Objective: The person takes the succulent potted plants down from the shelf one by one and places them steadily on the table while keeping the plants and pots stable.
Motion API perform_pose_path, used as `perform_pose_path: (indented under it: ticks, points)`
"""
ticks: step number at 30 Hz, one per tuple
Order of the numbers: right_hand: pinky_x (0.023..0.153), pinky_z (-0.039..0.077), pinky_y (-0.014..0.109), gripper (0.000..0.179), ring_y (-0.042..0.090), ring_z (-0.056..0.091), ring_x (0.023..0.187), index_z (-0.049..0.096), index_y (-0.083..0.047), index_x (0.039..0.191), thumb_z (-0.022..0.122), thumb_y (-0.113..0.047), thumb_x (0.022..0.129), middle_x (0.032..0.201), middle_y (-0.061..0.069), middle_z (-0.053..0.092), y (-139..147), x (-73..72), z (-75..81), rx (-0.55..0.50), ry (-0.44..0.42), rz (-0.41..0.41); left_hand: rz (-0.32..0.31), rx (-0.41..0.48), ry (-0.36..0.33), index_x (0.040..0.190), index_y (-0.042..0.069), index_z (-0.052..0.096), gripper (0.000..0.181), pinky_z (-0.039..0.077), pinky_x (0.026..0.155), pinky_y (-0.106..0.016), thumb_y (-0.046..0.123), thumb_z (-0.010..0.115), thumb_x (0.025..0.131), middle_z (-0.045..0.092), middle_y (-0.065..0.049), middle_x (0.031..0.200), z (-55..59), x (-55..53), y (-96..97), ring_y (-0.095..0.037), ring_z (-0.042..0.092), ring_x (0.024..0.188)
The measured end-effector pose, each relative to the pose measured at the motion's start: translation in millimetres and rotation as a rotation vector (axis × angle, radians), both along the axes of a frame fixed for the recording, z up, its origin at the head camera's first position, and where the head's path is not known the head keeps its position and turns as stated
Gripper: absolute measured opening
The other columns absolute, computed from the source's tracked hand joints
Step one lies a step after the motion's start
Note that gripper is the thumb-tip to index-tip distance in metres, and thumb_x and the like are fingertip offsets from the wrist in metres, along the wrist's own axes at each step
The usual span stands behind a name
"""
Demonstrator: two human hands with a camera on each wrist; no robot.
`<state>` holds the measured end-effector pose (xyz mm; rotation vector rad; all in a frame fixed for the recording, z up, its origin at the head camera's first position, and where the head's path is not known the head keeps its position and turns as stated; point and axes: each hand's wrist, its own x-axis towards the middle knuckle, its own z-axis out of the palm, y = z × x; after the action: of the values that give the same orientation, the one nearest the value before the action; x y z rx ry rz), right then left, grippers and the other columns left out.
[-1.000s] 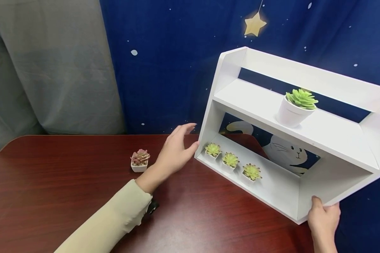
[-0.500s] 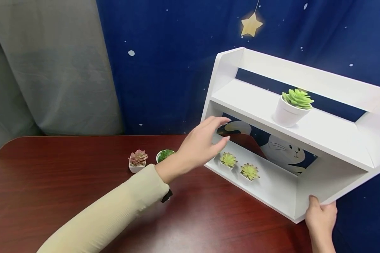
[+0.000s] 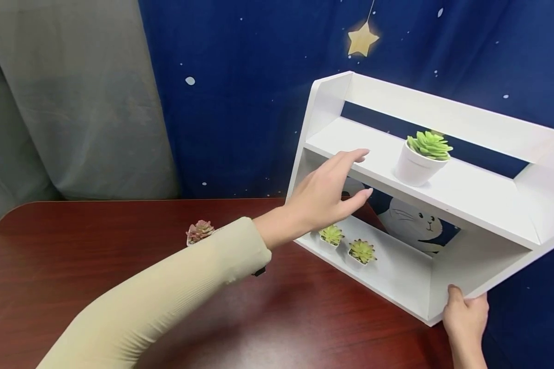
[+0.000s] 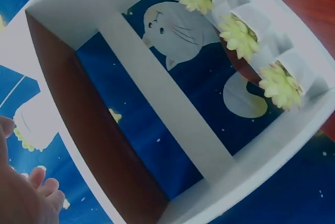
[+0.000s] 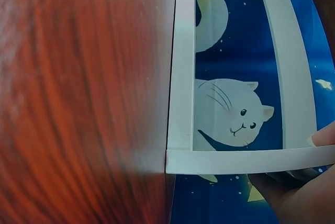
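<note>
One potted succulent (image 3: 423, 160), on the upper level of a white shelf unit (image 3: 482, 199), stands just beyond the left hand (image 3: 323, 197), thumb and fingers wide apart, the right hand (image 3: 466, 318) gripping the unit's side.

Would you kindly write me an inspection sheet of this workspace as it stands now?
Surface: red-brown table, wood-grained, with a pale glare towards the viewer.
Job's things: white shelf; large plant on its upper level, three small plants in a row on the lower.
Clutter: pink plant on the table, partly hidden by the left sleeve.
Grippers: left hand beside the large plant, fingers apart, holding nothing; right hand grips the shelf's right side.
Cables: nothing seen.
Surroundings: blue patterned curtain, grey curtain.
</note>
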<state>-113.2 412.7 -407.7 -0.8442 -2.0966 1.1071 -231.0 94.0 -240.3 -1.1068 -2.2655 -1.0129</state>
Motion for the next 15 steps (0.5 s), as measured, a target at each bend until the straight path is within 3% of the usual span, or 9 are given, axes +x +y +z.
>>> perform_pose_path:
  ticks: [3, 6, 11, 15]
  points:
    - [0.118, 0.033, 0.047, 0.052, 0.035, 0.044, 0.114, 0.04, 0.007, 0.143, 0.047, -0.017, 0.098, 0.135, 0.034, 0.053, 0.4, 0.1, 0.5, 0.001, 0.001, 0.005, -0.001, 0.002, -0.06, 0.154, 0.018, 0.037, 0.068, 0.049, 0.106, -0.025, 0.04, 0.065, 0.097, 0.055, 0.003, 0.147, 7.2, -2.0, 8.4, -0.011, 0.056, 0.131]
    - [0.119, 0.031, 0.049, 0.053, 0.039, 0.044, 0.12, 0.039, 0.008, 0.144, 0.046, -0.017, 0.098, 0.137, 0.034, 0.052, 0.8, 0.6, 1.2, -0.004, 0.0, 0.008, -0.014, 0.018, -0.124, 0.154, 0.018, 0.039, 0.068, 0.046, 0.108, -0.024, 0.042, 0.066, 0.096, 0.057, 0.003, 0.145, 15.9, -4.5, 17.3, -0.01, 0.054, 0.132]
    - [0.12, 0.03, 0.051, 0.053, 0.041, 0.042, 0.122, 0.038, 0.009, 0.144, 0.046, -0.016, 0.098, 0.137, 0.035, 0.051, 1.3, 0.7, 2.5, -0.006, 0.008, 0.008, -0.044, 0.047, -0.225, 0.153, 0.018, 0.04, 0.073, 0.044, 0.109, -0.021, 0.045, 0.07, 0.093, 0.056, 0.003, 0.147, 33.4, -8.1, 33.6, -0.007, 0.052, 0.135]
    - [0.118, 0.031, 0.05, 0.052, 0.042, 0.043, 0.123, 0.039, 0.009, 0.144, 0.045, -0.016, 0.098, 0.137, 0.036, 0.051, 0.2, -0.4, -0.9, -0.002, 0.013, 0.015, -0.029, 0.048, -0.344, 0.156, 0.02, 0.036, 0.083, 0.044, 0.111, -0.023, 0.052, 0.072, 0.089, 0.05, 0.006, 0.153, 44.5, -10.5, 48.7, -0.005, 0.05, 0.138]
